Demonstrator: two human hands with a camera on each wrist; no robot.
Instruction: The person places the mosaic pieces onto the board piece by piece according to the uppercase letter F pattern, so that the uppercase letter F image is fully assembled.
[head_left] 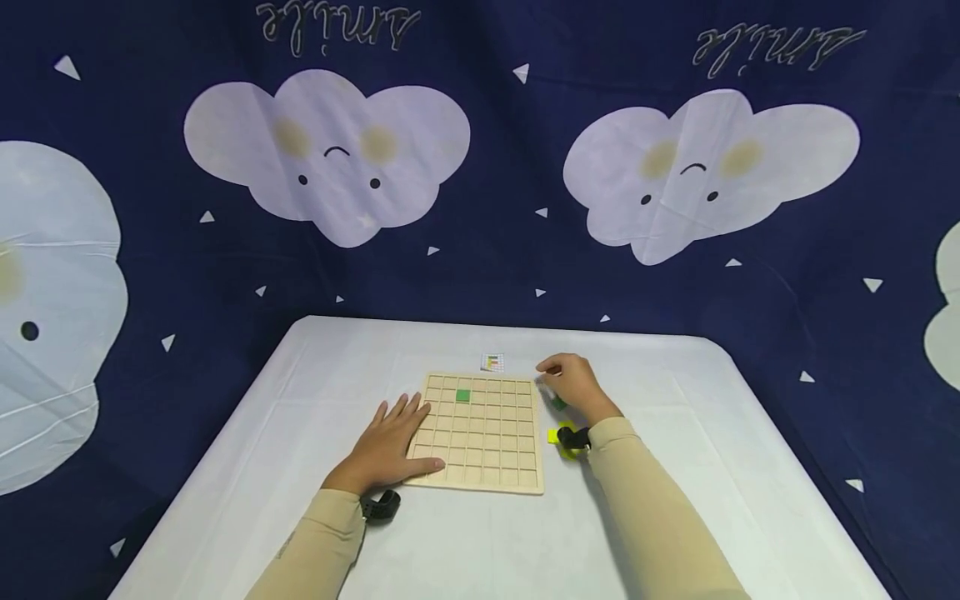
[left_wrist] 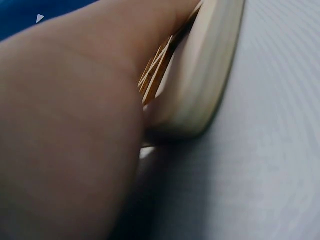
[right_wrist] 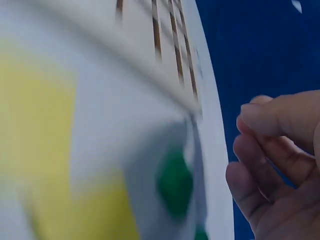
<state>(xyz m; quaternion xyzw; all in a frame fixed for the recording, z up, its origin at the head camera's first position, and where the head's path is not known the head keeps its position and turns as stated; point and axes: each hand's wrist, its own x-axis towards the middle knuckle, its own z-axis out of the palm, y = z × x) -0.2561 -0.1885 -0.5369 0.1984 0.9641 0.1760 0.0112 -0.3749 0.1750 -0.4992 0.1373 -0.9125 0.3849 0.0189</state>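
Grid board (head_left: 487, 456) of pale wood, judged light, stiff and best gripped by its rim, lay under our spread left hand (head_left: 390, 442), while our right hand (head_left: 576, 386) curled beside its far-right corner, whether pinching anything we couldn't tell.

A navy cloth (head_left: 517, 167) with upside-down clouds (head_left: 330, 121) hangs behind a round-cornered white table (head_left: 690, 417).

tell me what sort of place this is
Probably an indoor tabletop activity spot: a white table, a wooden grid board on it, and a navy cloud-print backdrop behind.
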